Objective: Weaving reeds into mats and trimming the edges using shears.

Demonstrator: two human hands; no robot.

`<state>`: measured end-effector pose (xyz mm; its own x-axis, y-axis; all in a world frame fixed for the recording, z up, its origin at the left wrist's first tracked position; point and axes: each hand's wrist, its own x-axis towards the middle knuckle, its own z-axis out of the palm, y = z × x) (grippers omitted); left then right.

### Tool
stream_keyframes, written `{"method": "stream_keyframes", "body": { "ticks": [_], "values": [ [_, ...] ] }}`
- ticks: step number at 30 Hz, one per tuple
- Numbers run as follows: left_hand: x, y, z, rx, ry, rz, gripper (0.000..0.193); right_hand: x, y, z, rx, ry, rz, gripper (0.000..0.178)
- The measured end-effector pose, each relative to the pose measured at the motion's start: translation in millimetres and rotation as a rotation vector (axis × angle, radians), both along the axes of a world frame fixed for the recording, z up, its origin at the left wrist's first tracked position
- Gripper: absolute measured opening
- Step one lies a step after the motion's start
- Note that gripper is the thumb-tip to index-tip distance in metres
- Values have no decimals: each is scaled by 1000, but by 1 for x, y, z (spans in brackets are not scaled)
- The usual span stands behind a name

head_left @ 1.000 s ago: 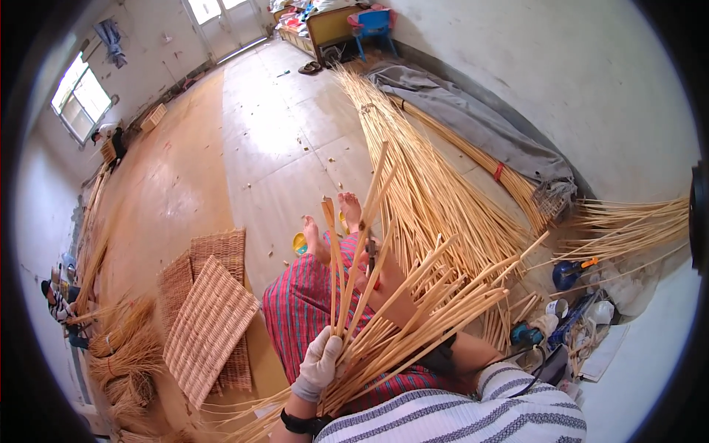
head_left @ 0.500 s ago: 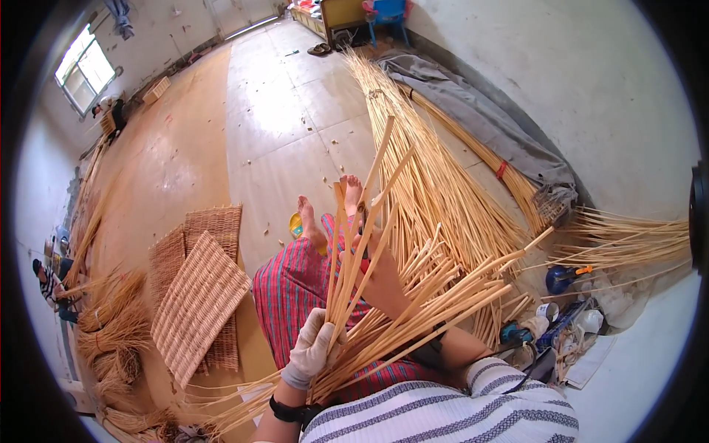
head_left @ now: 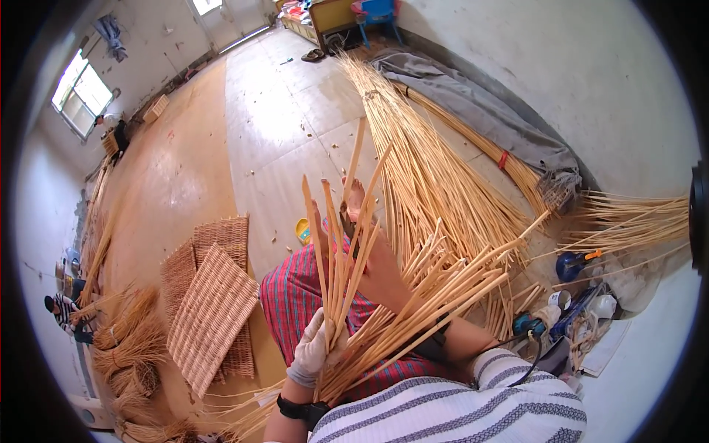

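My left hand point(head_left: 316, 351), in a whitish glove with a black band at the wrist, closes around several pale wicker rods point(head_left: 336, 292). They stand up from the fist and fan apart at their tops. A larger bundle of the same rods point(head_left: 450, 295) lies across my lap and slants up to the right. My right forearm point(head_left: 467, 348) runs in under this bundle from a striped sleeve; the rods hide its hand and fingers. Beyond the upright rods, bare feet point(head_left: 354, 196) rest on the floor, with a small dark object I cannot make out beside them.
Woven wicker panels point(head_left: 210, 317) overlap on the floor at left, beside bundled thin stalks point(head_left: 133, 354). Long rods point(head_left: 425, 162) stretch away at right, alongside a grey cloth point(head_left: 480, 103). A blue bottle point(head_left: 570, 267) and clutter stand near right. Other people point(head_left: 63, 310) sit along the left wall.
The rods in my left hand have tipped left and fanned wider apart. My left hand has stayed closed on them. The whole view has shifted slightly.
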<state>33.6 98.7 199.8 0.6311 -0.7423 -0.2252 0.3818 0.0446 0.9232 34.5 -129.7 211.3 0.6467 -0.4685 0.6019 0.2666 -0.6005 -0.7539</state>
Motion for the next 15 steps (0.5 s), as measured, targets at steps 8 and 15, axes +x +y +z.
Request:
{"method": "stream_keyframes", "body": {
  "ticks": [8, 15],
  "values": [
    [-4, -15, -10, 54, -462, 121, 24, -8, -13, 0, -30, 221, -35, 51],
    [-5, -10, 2, -8, 58, 89, 23, 7, -32, -4, 344, 189, 294, 54]
  ]
}}
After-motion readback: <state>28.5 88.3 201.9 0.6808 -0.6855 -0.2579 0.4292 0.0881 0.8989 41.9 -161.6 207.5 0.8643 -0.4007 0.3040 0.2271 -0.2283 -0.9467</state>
